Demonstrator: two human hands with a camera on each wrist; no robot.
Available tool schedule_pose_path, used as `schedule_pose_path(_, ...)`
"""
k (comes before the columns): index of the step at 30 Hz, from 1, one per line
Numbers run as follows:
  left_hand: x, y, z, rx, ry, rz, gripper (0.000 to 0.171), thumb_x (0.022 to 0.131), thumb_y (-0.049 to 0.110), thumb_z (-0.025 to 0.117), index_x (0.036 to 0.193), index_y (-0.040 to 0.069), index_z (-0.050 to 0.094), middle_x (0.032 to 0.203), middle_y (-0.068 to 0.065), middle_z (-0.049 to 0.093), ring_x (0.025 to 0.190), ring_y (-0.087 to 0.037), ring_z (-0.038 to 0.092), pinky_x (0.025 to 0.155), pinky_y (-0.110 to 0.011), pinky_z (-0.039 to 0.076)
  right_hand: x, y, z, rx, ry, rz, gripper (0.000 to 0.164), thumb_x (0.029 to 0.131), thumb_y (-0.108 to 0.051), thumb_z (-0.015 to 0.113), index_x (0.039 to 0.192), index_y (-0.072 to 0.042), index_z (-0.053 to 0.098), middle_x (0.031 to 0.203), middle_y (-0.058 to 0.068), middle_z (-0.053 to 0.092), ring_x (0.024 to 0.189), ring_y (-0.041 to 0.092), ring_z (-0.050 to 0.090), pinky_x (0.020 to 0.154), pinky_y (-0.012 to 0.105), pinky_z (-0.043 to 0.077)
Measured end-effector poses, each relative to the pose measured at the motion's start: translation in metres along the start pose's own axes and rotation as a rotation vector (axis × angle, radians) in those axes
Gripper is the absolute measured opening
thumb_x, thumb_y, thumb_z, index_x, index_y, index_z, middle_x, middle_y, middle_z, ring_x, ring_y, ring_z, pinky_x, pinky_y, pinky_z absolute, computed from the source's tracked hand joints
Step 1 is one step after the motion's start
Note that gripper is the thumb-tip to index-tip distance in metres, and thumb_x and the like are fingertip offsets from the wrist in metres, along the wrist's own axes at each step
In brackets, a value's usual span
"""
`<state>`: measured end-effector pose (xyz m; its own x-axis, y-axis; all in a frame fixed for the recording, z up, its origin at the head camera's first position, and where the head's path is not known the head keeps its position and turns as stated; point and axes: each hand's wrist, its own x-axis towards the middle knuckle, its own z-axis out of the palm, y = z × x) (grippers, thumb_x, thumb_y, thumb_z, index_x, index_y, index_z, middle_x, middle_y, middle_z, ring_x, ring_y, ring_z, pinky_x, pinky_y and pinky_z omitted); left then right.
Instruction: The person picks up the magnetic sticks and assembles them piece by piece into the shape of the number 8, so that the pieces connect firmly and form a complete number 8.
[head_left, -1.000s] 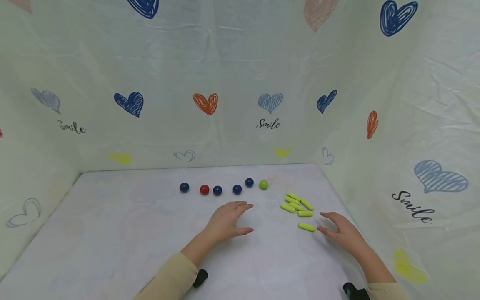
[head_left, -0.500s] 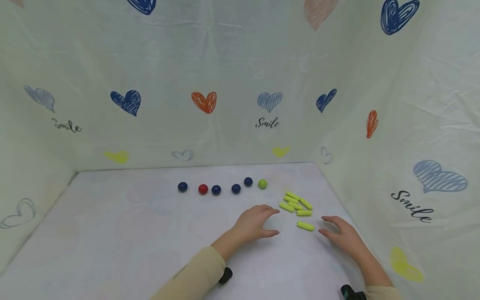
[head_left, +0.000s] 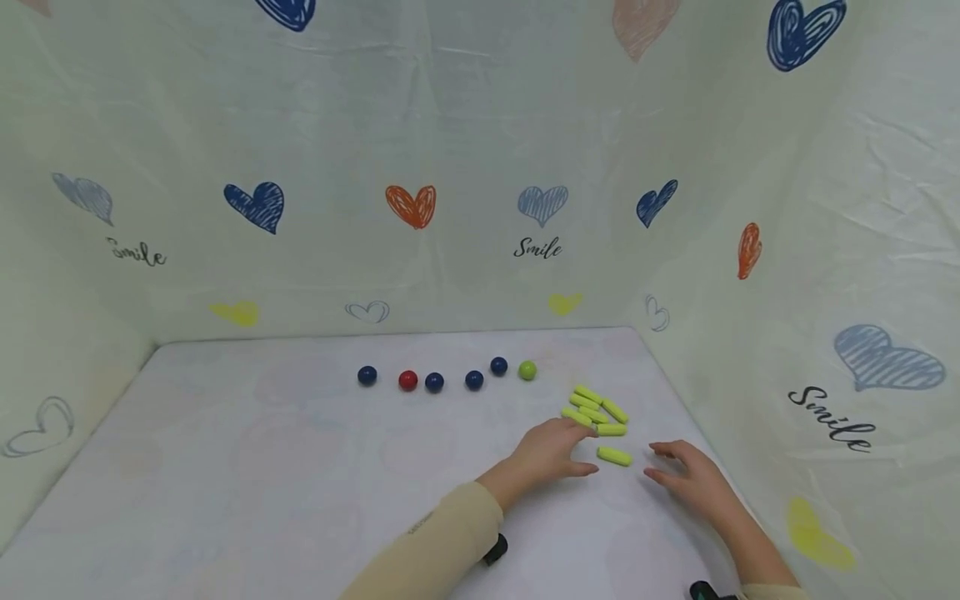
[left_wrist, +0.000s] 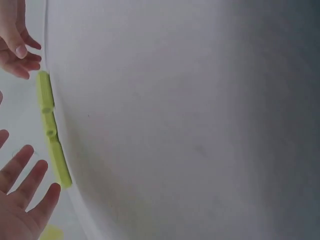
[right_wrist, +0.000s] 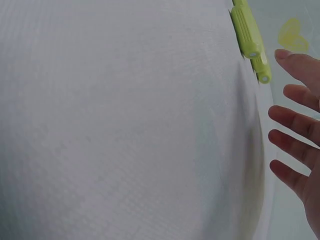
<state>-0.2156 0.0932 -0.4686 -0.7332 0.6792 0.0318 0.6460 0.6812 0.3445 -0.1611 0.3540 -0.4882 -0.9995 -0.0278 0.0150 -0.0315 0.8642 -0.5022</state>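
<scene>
Several short yellow-green rods lie on the white table, most in a loose cluster (head_left: 588,400). One separate rod (head_left: 614,456) lies nearer, between the two hands. My left hand (head_left: 551,452) hovers at the cluster's near left edge with fingers and thumb spread, holding nothing; its fingertips overlap a rod in the head view, and contact cannot be told. To the right of the separate rod is my right hand (head_left: 692,480), fingers apart and nothing in it. In the right wrist view a rod (right_wrist: 246,31) looks ribbed lengthwise, with a rounded end.
Along the back of the table sit a red ball (head_left: 407,381), a green ball (head_left: 527,370) and several dark blue balls (head_left: 474,380). A pale curtain (head_left: 465,275) printed with hearts rises behind and at both sides.
My left hand has moved right across the table to the rods, still spread. My right hand has shifted slightly toward me. Rods and balls stay where they were.
</scene>
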Motion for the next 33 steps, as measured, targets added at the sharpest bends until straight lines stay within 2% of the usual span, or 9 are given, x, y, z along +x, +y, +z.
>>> schedule_pose_path(8, 0.024, 0.016, 0.012, 0.047, -0.042, -0.048, 0.048, 0.085, 0.051, 0.071, 0.129, 0.034, 0.061, 0.124, 0.013, 0.059, 0.113, -0.006, 0.055, 0.087, -0.025, 0.048, -0.006, 0.009, -0.003, -0.006, 0.015, 0.002, 0.047, 0.083, -0.027, 0.078, 0.117, 0.002, 0.064, 0.108, 0.012, 0.066, 0.106, 0.036, 0.058, 0.090, 0.055, 0.045)
schedule_pose_path(17, 0.047, 0.017, 0.017, 0.009, -0.063, -0.134, 0.038, 0.082, 0.044, 0.077, 0.118, 0.036, 0.067, 0.111, 0.020, 0.063, 0.103, -0.003, 0.058, 0.084, -0.025, 0.048, -0.003, 0.007, -0.004, 0.004, -0.010, 0.024, 0.046, 0.083, -0.026, 0.078, 0.117, 0.002, 0.064, 0.106, 0.011, 0.065, 0.103, 0.035, 0.058, 0.089, 0.054, 0.046)
schedule_pose_path(22, 0.052, 0.020, 0.019, 0.024, -0.109, -0.146, 0.033, 0.081, 0.043, 0.079, 0.112, 0.037, 0.069, 0.107, 0.022, 0.064, 0.099, -0.004, 0.058, 0.084, -0.026, 0.048, -0.002, 0.005, -0.002, 0.004, -0.023, 0.025, 0.042, 0.082, -0.023, 0.079, 0.114, 0.000, 0.066, 0.104, 0.008, 0.066, 0.101, 0.032, 0.059, 0.086, 0.050, 0.047)
schedule_pose_path(26, 0.053, 0.024, 0.021, 0.099, -0.132, -0.148, 0.030, 0.081, 0.045, 0.077, 0.109, 0.038, 0.070, 0.105, 0.021, 0.064, 0.097, -0.005, 0.058, 0.081, -0.028, 0.048, 0.001, 0.001, 0.000, 0.006, -0.030, -0.001, 0.039, 0.081, -0.021, 0.080, 0.111, -0.001, 0.067, 0.101, 0.005, 0.066, 0.096, 0.028, 0.060, 0.083, 0.047, 0.049)
schedule_pose_path(30, 0.055, 0.025, 0.022, 0.156, -0.125, -0.146, 0.025, 0.083, 0.042, 0.077, 0.107, 0.037, 0.070, 0.101, 0.020, 0.064, 0.094, -0.007, 0.058, 0.079, -0.028, 0.048, 0.008, -0.005, 0.002, 0.009, -0.045, 0.012, 0.038, 0.081, -0.019, 0.080, 0.112, -0.002, 0.067, 0.100, 0.003, 0.065, 0.093, 0.024, 0.059, 0.080, 0.044, 0.049)
schedule_pose_path(33, 0.056, 0.025, 0.025, 0.162, -0.114, -0.163, 0.022, 0.084, 0.038, 0.077, 0.105, 0.036, 0.070, 0.101, 0.020, 0.065, 0.093, -0.007, 0.058, 0.078, -0.028, 0.048, 0.011, -0.010, 0.002, 0.015, -0.057, 0.035, 0.039, 0.081, -0.020, 0.080, 0.113, -0.001, 0.066, 0.099, 0.004, 0.064, 0.092, 0.024, 0.058, 0.077, 0.042, 0.049)
